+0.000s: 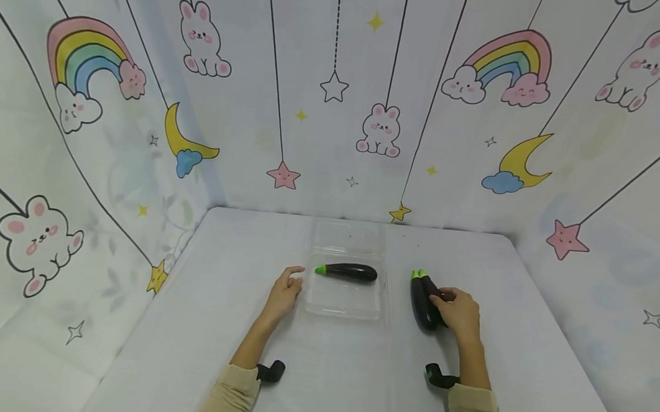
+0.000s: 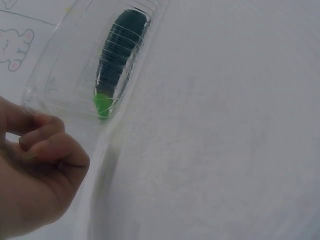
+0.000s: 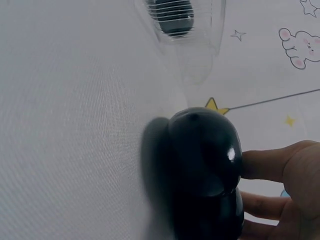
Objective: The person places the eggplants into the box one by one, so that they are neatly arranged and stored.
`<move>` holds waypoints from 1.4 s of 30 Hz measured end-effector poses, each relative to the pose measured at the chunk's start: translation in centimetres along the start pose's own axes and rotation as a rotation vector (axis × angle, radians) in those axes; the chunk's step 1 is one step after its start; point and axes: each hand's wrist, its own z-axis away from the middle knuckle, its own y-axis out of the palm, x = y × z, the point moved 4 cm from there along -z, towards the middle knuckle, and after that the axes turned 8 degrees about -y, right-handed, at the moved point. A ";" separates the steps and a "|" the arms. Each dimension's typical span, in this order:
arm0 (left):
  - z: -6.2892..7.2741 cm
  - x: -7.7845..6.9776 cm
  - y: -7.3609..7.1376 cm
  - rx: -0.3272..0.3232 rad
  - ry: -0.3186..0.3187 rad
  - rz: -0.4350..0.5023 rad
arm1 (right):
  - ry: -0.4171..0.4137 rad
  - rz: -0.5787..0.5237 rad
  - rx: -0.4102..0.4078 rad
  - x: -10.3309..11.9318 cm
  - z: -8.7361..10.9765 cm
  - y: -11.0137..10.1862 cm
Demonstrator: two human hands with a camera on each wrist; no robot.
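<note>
My right hand [image 1: 459,311] pinches the right one of two dark eggplants [image 1: 422,304] with green stem ends, which lie side by side to the right of a clear plastic box. In the right wrist view, their rounded ends [image 3: 205,150] show close up beside the thumb and fingers. Inside the open clear box [image 1: 344,309], another eggplant [image 1: 351,271] lies sideways, its green end to the left. Fingers loosely curled, my left hand [image 1: 283,295] is by the box's left edge. The left wrist view has that hand [image 2: 40,170] right at the box's corner.
A white cloth covers the table [image 1: 238,238]. Behind and at both sides hang white curtains [image 1: 333,144] printed with rabbits, rainbows, moons and stars. A black wrist device [image 1: 271,371] sits on the left arm, another [image 1: 440,376] on the right.
</note>
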 end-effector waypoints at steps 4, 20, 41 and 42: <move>0.0 0.0 0.0 -0.001 0.005 -0.005 | 0.001 0.006 -0.007 -0.2 -0.1 0.0; -0.1 0.1 0.0 0.014 0.009 0.018 | -0.012 -0.001 -0.037 0.1 -0.7 -1.0; 0.0 0.0 -0.1 0.008 0.002 0.002 | -0.097 0.009 -0.068 1.7 -1.8 -1.9; 0.0 0.0 -0.1 0.011 0.002 0.006 | -0.106 0.013 -0.068 1.8 -1.9 -1.9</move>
